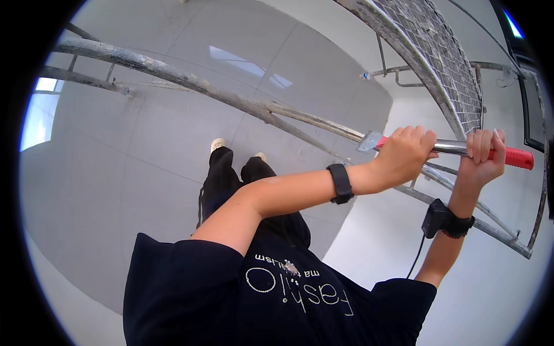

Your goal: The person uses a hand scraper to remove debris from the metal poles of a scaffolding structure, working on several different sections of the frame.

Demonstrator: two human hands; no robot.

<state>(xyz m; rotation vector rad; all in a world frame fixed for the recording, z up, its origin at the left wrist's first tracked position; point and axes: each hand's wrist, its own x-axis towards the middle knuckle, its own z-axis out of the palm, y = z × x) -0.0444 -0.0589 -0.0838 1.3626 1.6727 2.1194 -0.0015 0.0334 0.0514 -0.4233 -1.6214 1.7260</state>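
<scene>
My left hand (pixel 404 154) is wrapped round the front part of a scraper-like tool, beside its pale grey flat end (pixel 368 142) and a red collar. Between my two hands runs the tool's shiny metal shaft (pixel 450 147). My right hand (pixel 483 157) is closed round its red grip (pixel 519 158), which sticks out past the hand to the right. The tool lies almost level in front of the scaffold. Whether its flat end touches the scaffold rail (pixel 314 123) behind it, I cannot tell.
A paint-stained scaffold frame (pixel 167 70) crosses the far side. Its mesh platform (pixel 430 40) hangs at upper right, above my hands. More scaffold tubes (pixel 490 224) run below the right hand by the white wall (pixel 369 242). Grey tiled floor (pixel 115 190) lies underfoot. A black cable hangs from the right wrist device (pixel 443 219).
</scene>
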